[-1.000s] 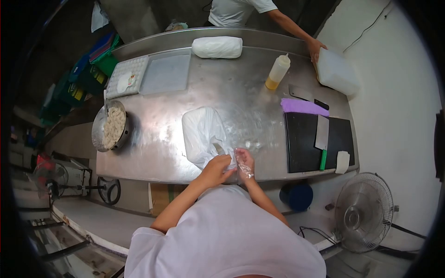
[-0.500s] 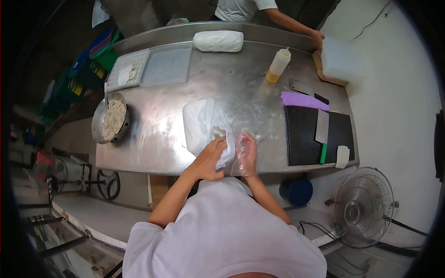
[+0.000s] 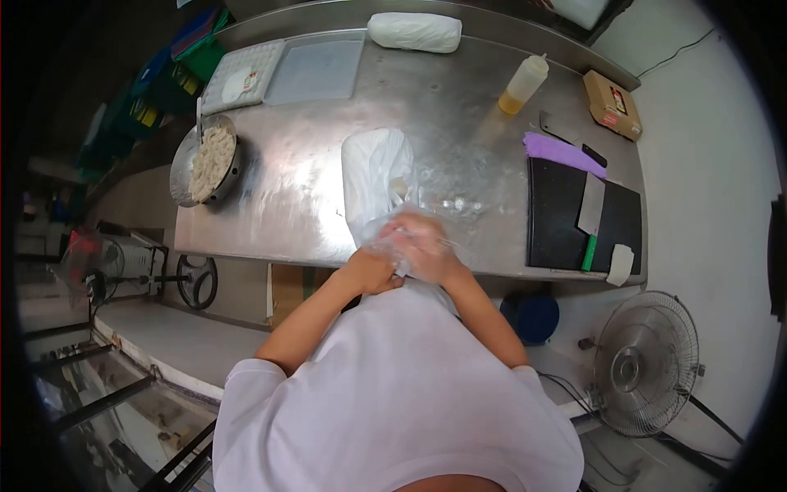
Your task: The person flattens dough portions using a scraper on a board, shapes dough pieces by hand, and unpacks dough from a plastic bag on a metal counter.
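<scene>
A white plastic bag (image 3: pixel 373 168) with a bulky block-like content lies on the steel table, its loose mouth toward my body. My left hand (image 3: pixel 373 271) is closed on the bag's gathered end at the table's front edge. Just right of it and partly over the bag's mouth is my right hand (image 3: pixel 422 244), blurred by motion, with clear thin plastic around it. Its fingertips overlap the bag, so what they hold cannot be made out.
On the steel table (image 3: pixel 287 180) are a bowl of pale pieces (image 3: pixel 213 164), trays (image 3: pixel 316 67), a wrapped roll (image 3: pixel 415 33), a squeeze bottle (image 3: pixel 525 84), a cardboard box (image 3: pixel 613 105), a purple cloth (image 3: pixel 564 154), and a cleaver (image 3: pixel 591 205) on a black board (image 3: pixel 553 221).
My right hand has moved left onto the bag's mouth, beside my left hand. The view has shifted. The co-worker's hand has left with the white container, and the cardboard box is uncovered.
</scene>
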`<action>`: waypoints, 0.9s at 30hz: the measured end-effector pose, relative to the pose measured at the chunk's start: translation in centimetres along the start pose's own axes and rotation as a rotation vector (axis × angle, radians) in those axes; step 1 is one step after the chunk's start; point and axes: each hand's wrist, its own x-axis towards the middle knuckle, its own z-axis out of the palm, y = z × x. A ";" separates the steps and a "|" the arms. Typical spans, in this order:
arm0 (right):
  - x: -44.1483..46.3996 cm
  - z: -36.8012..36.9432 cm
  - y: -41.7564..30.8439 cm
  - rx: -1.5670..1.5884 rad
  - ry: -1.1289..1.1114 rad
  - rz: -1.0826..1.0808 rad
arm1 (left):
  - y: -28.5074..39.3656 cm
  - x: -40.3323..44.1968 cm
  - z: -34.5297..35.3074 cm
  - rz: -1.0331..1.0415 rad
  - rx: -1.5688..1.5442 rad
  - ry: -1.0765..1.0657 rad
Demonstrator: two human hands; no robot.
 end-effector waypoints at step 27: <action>4.5 2.4 3.9 -0.522 -0.506 0.336 | -13.1 8.7 0.8 -0.286 -1.205 0.975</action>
